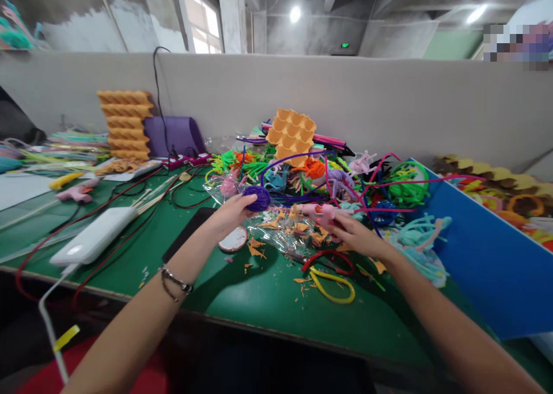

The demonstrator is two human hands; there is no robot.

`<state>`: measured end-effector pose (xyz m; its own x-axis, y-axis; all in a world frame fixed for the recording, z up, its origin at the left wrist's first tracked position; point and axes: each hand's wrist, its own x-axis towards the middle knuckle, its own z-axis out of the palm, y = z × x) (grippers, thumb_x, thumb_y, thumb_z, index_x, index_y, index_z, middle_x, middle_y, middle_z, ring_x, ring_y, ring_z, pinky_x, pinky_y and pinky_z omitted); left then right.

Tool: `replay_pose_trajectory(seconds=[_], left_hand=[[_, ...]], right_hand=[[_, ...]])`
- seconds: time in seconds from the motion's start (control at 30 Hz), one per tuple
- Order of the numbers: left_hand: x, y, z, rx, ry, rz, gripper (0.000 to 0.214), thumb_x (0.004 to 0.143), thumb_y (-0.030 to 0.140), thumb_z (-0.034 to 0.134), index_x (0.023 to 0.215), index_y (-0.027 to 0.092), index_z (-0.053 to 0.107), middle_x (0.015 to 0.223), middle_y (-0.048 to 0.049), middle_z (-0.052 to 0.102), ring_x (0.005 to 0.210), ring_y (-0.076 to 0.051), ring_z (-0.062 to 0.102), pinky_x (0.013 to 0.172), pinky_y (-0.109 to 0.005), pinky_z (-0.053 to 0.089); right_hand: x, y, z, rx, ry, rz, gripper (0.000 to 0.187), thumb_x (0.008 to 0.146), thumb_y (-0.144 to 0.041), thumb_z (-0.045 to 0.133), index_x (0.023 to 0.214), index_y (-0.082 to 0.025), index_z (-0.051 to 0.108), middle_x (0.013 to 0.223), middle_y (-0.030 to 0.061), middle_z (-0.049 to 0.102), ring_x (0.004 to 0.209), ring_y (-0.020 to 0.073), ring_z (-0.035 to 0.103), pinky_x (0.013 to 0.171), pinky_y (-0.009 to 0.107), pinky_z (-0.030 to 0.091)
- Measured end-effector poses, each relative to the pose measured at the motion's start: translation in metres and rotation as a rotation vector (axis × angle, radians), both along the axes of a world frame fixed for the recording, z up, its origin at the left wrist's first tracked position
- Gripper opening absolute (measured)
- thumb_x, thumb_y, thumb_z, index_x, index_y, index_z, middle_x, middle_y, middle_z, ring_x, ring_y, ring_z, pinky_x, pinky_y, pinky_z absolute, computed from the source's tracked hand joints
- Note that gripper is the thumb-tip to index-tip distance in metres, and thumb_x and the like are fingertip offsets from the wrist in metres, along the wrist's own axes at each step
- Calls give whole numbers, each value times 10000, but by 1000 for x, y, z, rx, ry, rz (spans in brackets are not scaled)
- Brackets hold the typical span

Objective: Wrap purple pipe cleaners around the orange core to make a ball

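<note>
My left hand (232, 212) pinches a round purple coil of pipe cleaner (256, 199) in front of the heap. A long purple stem arches up from near it toward the back. In my right hand (355, 236) is a pink hot glue gun (322, 212), its nozzle pointing left toward the coil. Below both hands lie a clear plastic bag (280, 238) and torn orange scraps (256, 248). A red pipe-cleaner loop (330, 254) and a yellow loop (333, 293) rest near my right wrist. A round white disc (233, 239) sits under my left hand.
Colourful pipe cleaners (224, 162) are heaped at the back, with an orange egg-crate foam piece (291, 132) on top. A blue panel (488, 250) stands at right. On the left are a white power bank (94, 237), cables and another pink glue gun (78, 191).
</note>
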<state>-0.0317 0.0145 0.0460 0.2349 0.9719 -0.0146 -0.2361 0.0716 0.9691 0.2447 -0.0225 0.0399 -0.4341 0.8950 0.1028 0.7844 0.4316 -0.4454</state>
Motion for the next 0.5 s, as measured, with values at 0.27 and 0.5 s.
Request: replay_pose_trajectory(seconds=[0.27,0.5], left_hand=[[8,-7,-5,210,200,-72,365,636,299,687,976,184,623,967,-19,677,961,-196,587,910,-328,424],[23,4,-6,379,358,-158,515,654,347,651,1119,168,522,1100,-71,623,1042,-233,568,916,-364,433]], right_hand=[[-27,20,-25,-99,98,-38,314,871,-326,515,1141,-166,524,1140,76,558,948,187,577,786,396,498],[-20,20,-29,-32,129,-170,323,867,-326,522,1144,-160,519,1134,76,559,946,188,578,783,400,498]])
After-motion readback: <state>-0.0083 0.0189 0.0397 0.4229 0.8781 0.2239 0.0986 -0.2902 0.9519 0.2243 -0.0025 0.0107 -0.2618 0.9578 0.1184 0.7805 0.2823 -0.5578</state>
